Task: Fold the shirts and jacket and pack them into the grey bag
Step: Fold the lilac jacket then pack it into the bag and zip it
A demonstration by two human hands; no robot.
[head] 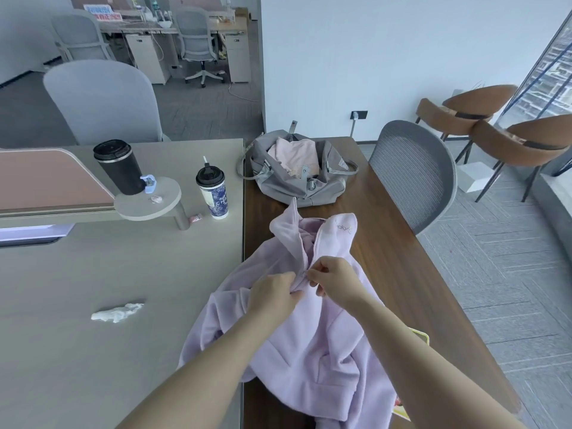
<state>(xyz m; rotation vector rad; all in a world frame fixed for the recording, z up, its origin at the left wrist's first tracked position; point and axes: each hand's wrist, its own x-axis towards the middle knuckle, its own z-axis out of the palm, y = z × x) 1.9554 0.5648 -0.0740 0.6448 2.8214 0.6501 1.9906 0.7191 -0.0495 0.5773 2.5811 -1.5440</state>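
A lilac fleece jacket (312, 345) lies spread and rumpled on the dark wooden table (402, 274), collar pointing away from me. My left hand (272, 297) pinches the left front edge near the zip. Just to its right, my right hand (332, 278) pinches the opposite edge, and the fingertips of both almost meet. Beyond the collar stands the grey bag (288, 184), unzipped, with a pale pink folded garment (294, 154) inside it.
A grey desk (108, 274) adjoins on the left, holding a black tumbler (119, 167), a lidded paper cup (213, 193) and a crumpled tissue (117, 311). A grey mesh chair (414, 171) stands at the table's right side. Something yellow-edged (421, 334) peeks from under the jacket.
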